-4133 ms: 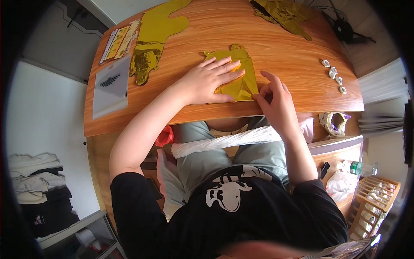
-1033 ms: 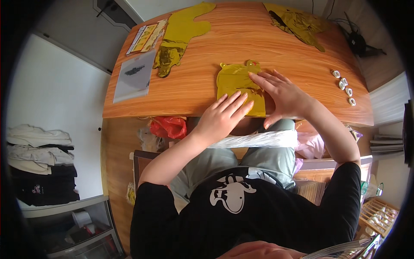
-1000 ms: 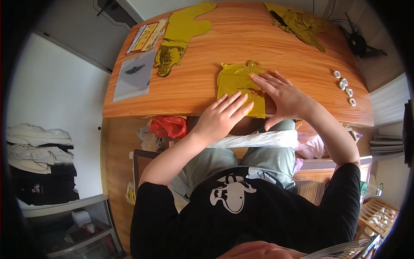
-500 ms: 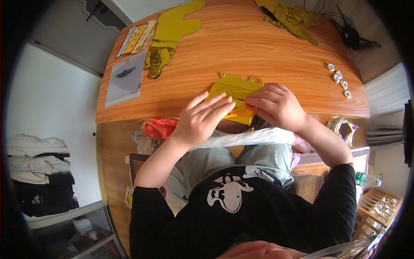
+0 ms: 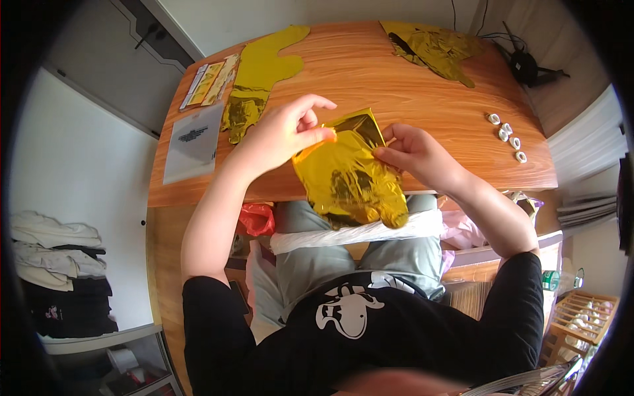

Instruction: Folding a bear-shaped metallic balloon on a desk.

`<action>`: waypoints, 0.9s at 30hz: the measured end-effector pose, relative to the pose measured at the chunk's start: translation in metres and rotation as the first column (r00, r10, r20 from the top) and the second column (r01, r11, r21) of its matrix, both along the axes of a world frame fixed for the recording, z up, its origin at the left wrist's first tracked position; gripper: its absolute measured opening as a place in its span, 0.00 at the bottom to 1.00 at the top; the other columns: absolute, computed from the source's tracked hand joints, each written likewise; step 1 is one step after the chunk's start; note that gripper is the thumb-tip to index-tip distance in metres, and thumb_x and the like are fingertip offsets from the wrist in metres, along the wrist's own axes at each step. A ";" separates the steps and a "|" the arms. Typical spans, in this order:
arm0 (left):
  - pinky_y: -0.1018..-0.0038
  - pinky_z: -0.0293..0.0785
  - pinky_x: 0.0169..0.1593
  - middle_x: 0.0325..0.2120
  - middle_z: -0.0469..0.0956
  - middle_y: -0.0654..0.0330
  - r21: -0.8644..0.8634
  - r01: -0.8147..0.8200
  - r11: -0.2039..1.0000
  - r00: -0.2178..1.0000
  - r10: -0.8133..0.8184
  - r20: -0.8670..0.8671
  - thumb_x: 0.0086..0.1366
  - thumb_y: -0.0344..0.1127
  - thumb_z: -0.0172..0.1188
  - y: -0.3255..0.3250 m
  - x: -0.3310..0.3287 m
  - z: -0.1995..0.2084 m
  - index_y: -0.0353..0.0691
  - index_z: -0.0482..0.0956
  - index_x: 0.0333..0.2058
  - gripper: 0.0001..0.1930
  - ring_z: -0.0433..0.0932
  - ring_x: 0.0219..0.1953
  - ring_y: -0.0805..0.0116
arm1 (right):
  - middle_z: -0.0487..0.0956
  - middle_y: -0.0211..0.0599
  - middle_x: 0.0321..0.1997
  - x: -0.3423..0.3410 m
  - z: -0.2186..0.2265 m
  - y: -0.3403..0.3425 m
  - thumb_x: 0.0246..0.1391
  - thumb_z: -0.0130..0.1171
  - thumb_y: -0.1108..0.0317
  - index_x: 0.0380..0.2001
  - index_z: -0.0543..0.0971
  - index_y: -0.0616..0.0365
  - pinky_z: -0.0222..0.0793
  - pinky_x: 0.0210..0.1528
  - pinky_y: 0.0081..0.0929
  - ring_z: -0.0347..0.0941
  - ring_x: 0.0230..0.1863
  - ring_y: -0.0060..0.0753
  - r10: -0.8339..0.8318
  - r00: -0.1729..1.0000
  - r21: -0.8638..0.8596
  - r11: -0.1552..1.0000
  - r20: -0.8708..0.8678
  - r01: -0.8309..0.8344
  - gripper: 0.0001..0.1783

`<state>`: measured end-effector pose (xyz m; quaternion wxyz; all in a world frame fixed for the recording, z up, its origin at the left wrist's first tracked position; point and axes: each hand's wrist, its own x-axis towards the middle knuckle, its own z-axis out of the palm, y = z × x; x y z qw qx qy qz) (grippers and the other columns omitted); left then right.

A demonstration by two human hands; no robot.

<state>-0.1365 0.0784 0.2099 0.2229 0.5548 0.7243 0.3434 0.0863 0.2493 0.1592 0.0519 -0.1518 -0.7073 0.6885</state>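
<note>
A crumpled, shiny gold foil balloon, flat and partly folded, hangs between my hands over the table's front edge and above my lap. At its upper left is my left hand, its thumb laid against the foil and its index finger stretched out above; the grip of the other fingers is partly hidden. My right hand pinches the balloon's right edge between thumb and curled fingers. A stiff, dark-reflecting flap of foil stands up between the two hands.
Two more gold foil balloons lie flat, one at the far left and one at the far right. On the wooden table are a clear plastic bag, printed cards, several white rings and a black device with antennas.
The foil balloon has come up off the table toward me and unfolded downward. My left hand has moved from lying flat on it to its upper left edge; the right still holds its right side.
</note>
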 end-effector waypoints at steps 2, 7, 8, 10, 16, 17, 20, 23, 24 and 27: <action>0.70 0.70 0.35 0.25 0.73 0.65 -0.099 0.040 0.994 0.995 -0.048 -0.087 0.66 0.43 0.70 0.022 -0.019 -0.022 0.43 0.75 0.57 0.24 0.71 0.29 0.71 | 0.80 0.30 0.30 -0.009 -0.008 0.008 0.68 0.61 0.67 0.44 0.76 0.63 0.68 0.32 0.20 0.73 0.30 0.16 -0.050 0.999 0.274 0.960 0.000 0.048 0.10; 0.71 0.74 0.39 0.33 0.75 0.62 -0.068 0.091 0.994 0.952 -0.107 -0.288 0.67 0.40 0.68 0.053 -0.031 -0.063 0.43 0.75 0.59 0.24 0.75 0.33 0.70 | 0.82 0.43 0.28 -0.020 -0.033 0.030 0.59 0.67 0.60 0.38 0.78 0.61 0.74 0.35 0.38 0.80 0.31 0.46 -0.137 0.985 0.813 0.559 -0.101 0.161 0.15; 0.68 0.76 0.45 0.40 0.76 0.59 0.078 0.129 0.989 0.886 -0.080 -0.456 0.67 0.40 0.67 0.053 -0.031 -0.074 0.44 0.75 0.60 0.24 0.78 0.40 0.65 | 0.82 0.43 0.28 -0.021 -0.031 0.030 0.59 0.67 0.60 0.38 0.78 0.61 0.74 0.35 0.38 0.80 0.31 0.46 -0.136 0.985 0.813 0.559 -0.101 0.161 0.15; 0.60 0.74 0.63 0.58 0.72 0.53 0.109 0.141 0.984 0.850 -0.064 -0.523 0.68 0.38 0.64 0.056 -0.019 -0.081 0.45 0.74 0.61 0.24 0.75 0.59 0.52 | 0.85 0.44 0.34 -0.020 -0.029 0.028 0.58 0.65 0.55 0.42 0.79 0.59 0.76 0.44 0.45 0.81 0.38 0.52 -0.169 0.984 0.874 0.484 0.059 0.031 0.18; 0.53 0.55 0.75 0.73 0.59 0.51 0.033 0.253 0.967 0.798 -0.190 -0.572 0.73 0.46 0.57 0.057 0.000 -0.108 0.42 0.60 0.72 0.33 0.57 0.75 0.52 | 0.83 0.42 0.31 -0.024 -0.031 0.027 0.57 0.66 0.53 0.38 0.77 0.57 0.75 0.43 0.46 0.81 0.38 0.51 -0.176 0.982 0.884 0.468 0.067 0.024 0.19; 0.52 0.52 0.76 0.74 0.58 0.51 -0.021 0.256 0.967 0.799 -0.223 -0.558 0.74 0.47 0.55 0.057 0.000 -0.108 0.41 0.59 0.73 0.34 0.55 0.76 0.52 | 0.83 0.42 0.31 -0.026 -0.030 0.030 0.57 0.66 0.53 0.38 0.77 0.57 0.75 0.43 0.46 0.81 0.38 0.51 -0.174 0.982 0.883 0.469 0.069 0.021 0.19; 0.52 0.49 0.76 0.74 0.56 0.51 -0.029 0.264 0.964 0.813 -0.238 -0.532 0.74 0.49 0.54 0.059 0.000 -0.112 0.39 0.57 0.73 0.35 0.53 0.77 0.53 | 0.83 0.44 0.37 -0.026 -0.031 0.052 0.58 0.66 0.53 0.42 0.79 0.57 0.75 0.47 0.45 0.79 0.43 0.52 -0.025 0.999 0.890 0.454 -0.027 0.035 0.19; 0.52 0.50 0.76 0.74 0.58 0.49 -0.019 0.274 0.961 0.797 -0.239 -0.554 0.75 0.52 0.53 0.059 -0.001 -0.112 0.36 0.57 0.73 0.36 0.54 0.76 0.52 | 0.80 0.46 0.45 -0.028 -0.028 0.080 0.59 0.66 0.57 0.52 0.80 0.57 0.71 0.52 0.43 0.76 0.48 0.52 0.199 0.971 0.947 0.316 -0.131 0.062 0.21; 0.53 0.51 0.76 0.73 0.59 0.47 -0.015 0.278 0.961 0.795 -0.238 -0.558 0.75 0.53 0.52 0.059 -0.001 -0.112 0.34 0.57 0.72 0.37 0.55 0.76 0.51 | 0.80 0.44 0.47 -0.028 -0.025 0.088 0.60 0.65 0.58 0.54 0.80 0.55 0.70 0.54 0.44 0.75 0.50 0.51 0.269 0.960 0.964 0.265 -0.077 0.003 0.21; 0.54 0.52 0.76 0.72 0.60 0.45 0.039 0.296 0.954 0.816 -0.232 -0.529 0.74 0.52 0.53 0.060 -0.001 -0.112 0.32 0.58 0.71 0.37 0.56 0.75 0.49 | 0.79 0.41 0.49 -0.032 -0.028 0.107 0.61 0.64 0.59 0.56 0.81 0.53 0.68 0.58 0.44 0.74 0.52 0.48 0.370 0.929 0.983 0.179 -0.028 -0.042 0.22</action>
